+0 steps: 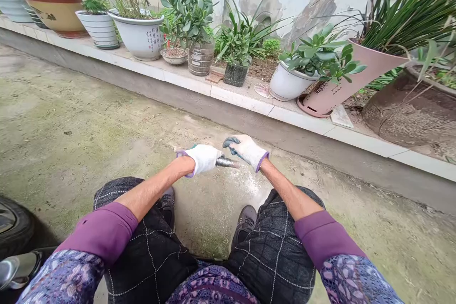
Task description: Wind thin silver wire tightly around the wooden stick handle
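Observation:
My left hand (204, 157), in a white glove with a purple cuff, is closed around a stick. Silvery wire (223, 162) is wound about the stick near its right end, and a bare pinkish-brown tip (235, 165) shows beyond the winding. A pale length pokes out on the other side of the fist. Just right of the stick and a little above it is my right hand (247, 149), gloved the same way with dark grey coated fingers. Those fingers are curled together in a pinch, apart from the stick. Whatever they hold is too fine or hidden to make out.
A low tiled ledge (192, 83) crosses ahead with potted plants, including a white pot (138, 38) and a tilted pink pot (342, 80). Pale powder marks the concrete floor (251, 185) between my shoes. A wheel (14, 225) and a shiny metal container (17, 270) are at lower left.

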A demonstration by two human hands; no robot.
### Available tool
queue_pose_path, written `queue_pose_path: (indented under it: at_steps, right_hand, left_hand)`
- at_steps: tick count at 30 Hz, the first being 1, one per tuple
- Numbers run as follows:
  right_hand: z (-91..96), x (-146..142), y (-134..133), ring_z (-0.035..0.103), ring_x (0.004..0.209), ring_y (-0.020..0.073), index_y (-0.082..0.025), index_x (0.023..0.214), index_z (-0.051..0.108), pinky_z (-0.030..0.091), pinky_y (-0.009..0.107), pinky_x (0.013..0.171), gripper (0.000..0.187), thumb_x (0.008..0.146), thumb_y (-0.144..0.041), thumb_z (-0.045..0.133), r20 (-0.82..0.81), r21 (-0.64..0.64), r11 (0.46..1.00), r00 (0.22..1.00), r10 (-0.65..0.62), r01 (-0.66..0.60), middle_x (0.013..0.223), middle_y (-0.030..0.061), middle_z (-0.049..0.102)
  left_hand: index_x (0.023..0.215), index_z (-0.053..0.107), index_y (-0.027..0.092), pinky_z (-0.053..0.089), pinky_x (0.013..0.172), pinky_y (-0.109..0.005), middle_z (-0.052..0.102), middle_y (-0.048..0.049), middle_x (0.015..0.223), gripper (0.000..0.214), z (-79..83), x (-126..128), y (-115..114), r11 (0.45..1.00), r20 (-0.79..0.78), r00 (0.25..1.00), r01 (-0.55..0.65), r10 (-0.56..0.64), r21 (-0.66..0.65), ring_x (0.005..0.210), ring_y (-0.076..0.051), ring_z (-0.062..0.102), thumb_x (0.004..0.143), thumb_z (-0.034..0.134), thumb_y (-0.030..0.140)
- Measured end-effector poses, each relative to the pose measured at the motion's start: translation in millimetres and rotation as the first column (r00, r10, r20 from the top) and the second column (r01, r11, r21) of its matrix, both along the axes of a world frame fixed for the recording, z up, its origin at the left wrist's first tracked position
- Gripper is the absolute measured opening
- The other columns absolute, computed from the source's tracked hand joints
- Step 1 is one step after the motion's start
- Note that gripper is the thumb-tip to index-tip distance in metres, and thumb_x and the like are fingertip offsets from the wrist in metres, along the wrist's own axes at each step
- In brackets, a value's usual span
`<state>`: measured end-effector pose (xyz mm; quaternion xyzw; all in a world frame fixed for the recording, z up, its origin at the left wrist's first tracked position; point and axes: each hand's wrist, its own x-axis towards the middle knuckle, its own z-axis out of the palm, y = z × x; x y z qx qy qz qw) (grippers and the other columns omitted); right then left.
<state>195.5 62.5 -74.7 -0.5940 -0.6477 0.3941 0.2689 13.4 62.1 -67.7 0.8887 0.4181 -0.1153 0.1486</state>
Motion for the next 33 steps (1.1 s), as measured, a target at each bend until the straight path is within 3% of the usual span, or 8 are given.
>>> queue_pose_path:
  at_steps: [3,6,10,13,18,24,28,33]
  right_hand:
    - [-6.1,-2.6,5.3,0.049,0.053,0.0089,-0.015,0.081,0.072,0.037,0.019,0.049,0.020,0.075,-0.017,0.052,0.013,-0.002,1.000,1.000,-0.013,0.013,0.062,-0.0018,0.060]
    - [-11.6,-10.7,2.0,0.048,0.048,0.0092,-0.015,0.088,0.072,0.034,0.020,0.042,0.023,0.080,-0.019,0.051,0.078,-0.134,0.991,0.997,0.014,-0.003,0.065,-0.0006,0.062]
    - [-15.4,-19.5,-9.9,0.057,0.057,0.0105,-0.017,0.092,0.073,0.039,0.018,0.045,0.025,0.080,-0.016,0.052,0.104,-0.196,0.970,0.981,0.163,-0.141,0.074,0.0018,0.066]
    - [-13.0,-20.7,-18.1,0.057,0.056,0.0097,-0.017,0.095,0.074,0.039,0.018,0.047,0.026,0.082,-0.018,0.051,0.073,-0.156,0.968,0.975,0.208,-0.195,0.071,0.0000,0.064]
    - [-2.0,-14.5,-20.3,0.049,0.052,0.0087,-0.016,0.089,0.074,0.037,0.019,0.050,0.024,0.083,-0.024,0.053,0.070,-0.072,0.969,0.968,0.240,-0.235,0.060,-0.0034,0.055]
    - [0.6,3.3,-3.6,0.054,0.063,0.0104,-0.016,0.080,0.074,0.042,0.020,0.062,0.022,0.076,-0.018,0.053,0.101,0.057,0.988,0.986,0.134,-0.140,0.074,-0.0004,0.067]
    - [0.3,7.9,2.8,0.053,0.061,0.0108,-0.015,0.082,0.073,0.043,0.020,0.058,0.023,0.073,-0.022,0.053,-0.001,0.024,0.996,0.996,0.089,-0.089,0.073,0.0004,0.067]
    - [2.2,5.2,0.8,0.041,0.047,0.0085,-0.016,0.086,0.074,0.030,0.020,0.043,0.026,0.074,-0.032,0.057,-0.064,-0.079,0.994,0.996,0.064,-0.069,0.059,-0.0030,0.056]
  left_hand:
    - [0.101,0.073,0.020,0.051,0.075,-0.030,0.075,-0.0092,0.087,0.021,14.3,-4.4,8.6,0.994,0.076,0.992,-0.104,0.102,0.029,0.079,-0.024,0.071,0.087,0.061,0.029]
    - [0.101,0.073,0.017,0.049,0.074,-0.028,0.074,-0.0101,0.087,0.023,24.4,-14.0,16.8,0.979,0.121,0.975,-0.194,0.186,0.057,0.078,-0.023,0.070,0.089,0.059,0.032]
    - [0.109,0.070,0.015,0.048,0.075,-0.026,0.075,-0.0114,0.096,0.027,30.5,-23.7,19.6,0.963,0.155,0.960,-0.248,0.231,0.101,0.081,-0.021,0.069,0.090,0.057,0.031]
    - [0.116,0.067,0.017,0.048,0.075,-0.025,0.075,-0.0104,0.099,0.030,31.2,-24.0,19.5,0.956,0.159,0.956,-0.266,0.246,0.122,0.083,-0.021,0.070,0.090,0.058,0.030]
    - [0.114,0.069,0.018,0.051,0.081,-0.029,0.075,-0.0130,0.096,0.027,18.9,-15.8,19.8,0.954,0.084,0.964,-0.263,0.253,0.146,0.089,-0.024,0.072,0.092,0.057,0.028]
    - [0.112,0.072,0.022,0.054,0.079,-0.035,0.075,-0.0128,0.091,0.028,5.2,-1.8,12.9,0.998,-0.117,0.993,-0.013,0.020,0.068,0.087,-0.028,0.074,0.089,0.056,0.023]
    - [0.105,0.073,0.022,0.053,0.076,-0.035,0.075,-0.0114,0.088,0.025,14.2,-2.1,10.5,0.996,-0.031,0.996,-0.084,0.085,0.015,0.082,-0.029,0.073,0.084,0.061,0.027]
    - [0.096,0.074,0.022,0.049,0.071,-0.028,0.074,-0.0057,0.081,0.022,17.2,-10.8,8.7,0.991,0.162,0.978,-0.128,0.133,-0.043,0.076,-0.023,0.069,0.077,0.065,0.027]
